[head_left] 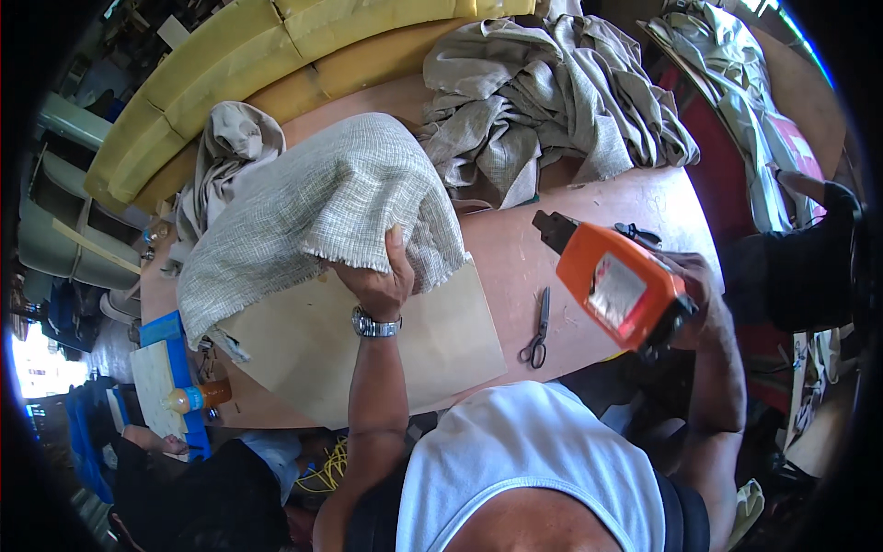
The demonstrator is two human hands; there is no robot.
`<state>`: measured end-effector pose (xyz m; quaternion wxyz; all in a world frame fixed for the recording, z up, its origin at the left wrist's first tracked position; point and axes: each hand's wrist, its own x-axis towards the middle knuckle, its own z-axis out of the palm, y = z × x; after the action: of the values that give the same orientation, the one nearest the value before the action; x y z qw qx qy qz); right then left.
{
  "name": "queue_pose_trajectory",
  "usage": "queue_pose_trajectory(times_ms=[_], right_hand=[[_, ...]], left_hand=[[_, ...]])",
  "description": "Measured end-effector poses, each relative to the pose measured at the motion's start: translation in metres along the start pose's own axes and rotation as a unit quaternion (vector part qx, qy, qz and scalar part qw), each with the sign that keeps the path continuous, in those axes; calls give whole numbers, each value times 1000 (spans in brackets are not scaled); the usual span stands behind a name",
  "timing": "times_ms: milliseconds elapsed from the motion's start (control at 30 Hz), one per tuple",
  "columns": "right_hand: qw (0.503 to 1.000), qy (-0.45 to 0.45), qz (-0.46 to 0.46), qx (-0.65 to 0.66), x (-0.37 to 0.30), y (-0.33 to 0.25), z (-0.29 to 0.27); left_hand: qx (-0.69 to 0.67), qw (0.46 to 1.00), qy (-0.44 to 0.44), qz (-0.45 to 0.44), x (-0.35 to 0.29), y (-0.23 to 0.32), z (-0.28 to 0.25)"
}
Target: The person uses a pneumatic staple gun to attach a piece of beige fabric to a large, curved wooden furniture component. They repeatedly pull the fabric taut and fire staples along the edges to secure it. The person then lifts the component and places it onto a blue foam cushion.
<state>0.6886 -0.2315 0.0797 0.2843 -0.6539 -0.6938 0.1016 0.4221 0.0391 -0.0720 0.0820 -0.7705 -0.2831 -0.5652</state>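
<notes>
Near ten o'clock from centre, frayed woven fabric (303,202) is held under the thumb of the left hand (379,287), its fingers partly hidden, while at three o'clock an orange power tool (614,287) is grasped by the closed right hand (704,287), with black-handled scissors (543,322) seen at four.

Desk (515,262): I see a pinkish-brown top, shiny toward 2 o'clock.
Board (414,363): pale, flat, at 7 o'clock, partly under woven cloth (276,207).
Scissors (542,331): at 4 o'clock, tips toward 12.
Cloth pile (561,106): crumpled, grey-beige, at 1 o'clock from my remote view.
</notes>
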Motion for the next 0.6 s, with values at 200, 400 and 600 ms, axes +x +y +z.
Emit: queue_pose_trajectory(times_ms=[200, 400, 600], right_hand=[[969, -45, -119, -214, 80, -16, -20], [966, -72, -181, -170, 131, 2, -12], [956, -87, -232, -157, 155, 26, 8]], left_hand=[[-64, 997, -3, -46, -9, -1, 0], [20, 997, 29, -67, 0, -2, 1], [17, 996, 38, -80, -1, 0, -1]])
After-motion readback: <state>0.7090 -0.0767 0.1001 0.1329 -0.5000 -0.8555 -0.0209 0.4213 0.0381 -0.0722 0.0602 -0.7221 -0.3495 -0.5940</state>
